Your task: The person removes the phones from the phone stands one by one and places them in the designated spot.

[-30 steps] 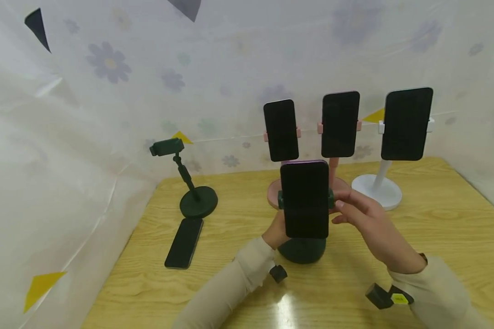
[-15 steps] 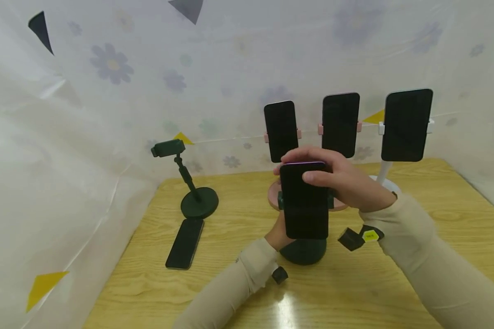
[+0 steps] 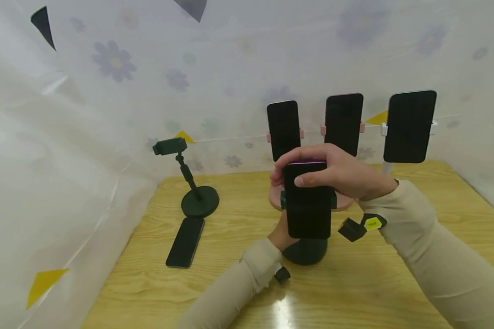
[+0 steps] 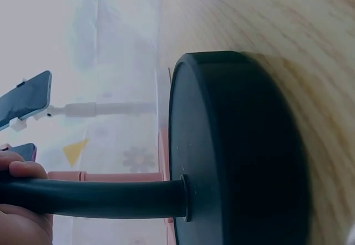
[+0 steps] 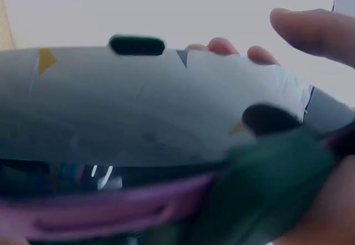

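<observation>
A phone with a purple edge (image 3: 308, 217) stands upright in the clamp (image 5: 266, 184) of a dark green phone stand (image 3: 306, 253), screen toward me. My left hand (image 3: 282, 233), partly hidden behind the phone, grips the stand's pole (image 4: 111, 199) in the left wrist view, above the round base (image 4: 249, 145). Over the phone's top lies my right hand (image 3: 339, 171); its thumb (image 3: 310, 178) crosses the upper screen while the fingers go behind, holding the top between them. In the right wrist view the thumb and fingertips show beyond the screen's far edge.
Behind stand three phones in holders: a left one (image 3: 284, 128), a middle one (image 3: 343, 121) and one on a white stand (image 3: 410, 125). Leftward on the wooden table (image 3: 238, 205) is another dark green stand (image 3: 199, 201), its holder holding nothing, with a loose phone (image 3: 185, 242) before it.
My right hand has moved from the clamp's right side up and left onto the phone's top, its thumb now over the screen. The left hand keeps its grip on the pole.
</observation>
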The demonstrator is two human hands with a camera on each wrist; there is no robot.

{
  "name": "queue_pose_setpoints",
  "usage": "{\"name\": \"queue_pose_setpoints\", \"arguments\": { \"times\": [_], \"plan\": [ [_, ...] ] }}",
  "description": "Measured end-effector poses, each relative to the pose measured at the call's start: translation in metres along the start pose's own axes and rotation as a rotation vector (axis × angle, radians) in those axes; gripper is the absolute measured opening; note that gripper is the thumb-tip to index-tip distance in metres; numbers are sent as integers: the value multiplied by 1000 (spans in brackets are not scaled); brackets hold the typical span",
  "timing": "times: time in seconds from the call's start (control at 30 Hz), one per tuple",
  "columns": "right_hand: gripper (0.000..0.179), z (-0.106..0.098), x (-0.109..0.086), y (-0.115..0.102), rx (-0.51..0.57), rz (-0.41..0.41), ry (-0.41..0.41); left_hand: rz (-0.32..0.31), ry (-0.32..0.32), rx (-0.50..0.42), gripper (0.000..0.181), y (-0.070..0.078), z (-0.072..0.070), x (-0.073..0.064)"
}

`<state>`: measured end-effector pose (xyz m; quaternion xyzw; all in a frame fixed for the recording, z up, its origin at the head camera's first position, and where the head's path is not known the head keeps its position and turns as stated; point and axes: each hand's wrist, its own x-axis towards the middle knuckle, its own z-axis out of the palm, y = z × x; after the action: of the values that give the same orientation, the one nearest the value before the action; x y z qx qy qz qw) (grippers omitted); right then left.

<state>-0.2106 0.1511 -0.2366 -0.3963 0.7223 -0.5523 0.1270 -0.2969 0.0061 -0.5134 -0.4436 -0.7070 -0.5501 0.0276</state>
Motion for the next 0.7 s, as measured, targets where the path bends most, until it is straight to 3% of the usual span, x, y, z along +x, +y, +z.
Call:
{"name": "queue_pose_setpoints", "arguments": {
  "times": [0.03,0.07,0.1,0.2,0.23,0.33,0.37,0.43,0.53,0.6,0.7],
  "plan": [
    [34,0,0,0,5,0,1,14,-1,4,29,-6,1,1],
    [35,1,0,-1,17,-2,-3,78,53,220,33,0,-1,1],
    [36,1,0,0,31,-8,-8,86,58,188,30,-3,0,1],
    [38,2,-1,2,92,-25,-30,19,86,45,28,33,-3,3],
    [39,2,-1,3,115,-29,-40,56,131,229,31,53,-6,2],
    [39,3,-1,6,140,-38,-56,14,137,205,38,97,-14,1],
    [37,3,-1,7,129,-42,-47,54,159,287,40,98,-15,0],
    [33,4,-1,8,110,-47,-24,93,166,304,41,84,-14,0],
    [25,6,0,8,86,-32,40,158,168,374,36,43,-9,0],
    [22,8,2,8,118,-13,63,217,172,490,35,26,-6,-1],
    [19,9,3,6,175,8,87,320,207,614,32,32,-5,0]
  ]
}}
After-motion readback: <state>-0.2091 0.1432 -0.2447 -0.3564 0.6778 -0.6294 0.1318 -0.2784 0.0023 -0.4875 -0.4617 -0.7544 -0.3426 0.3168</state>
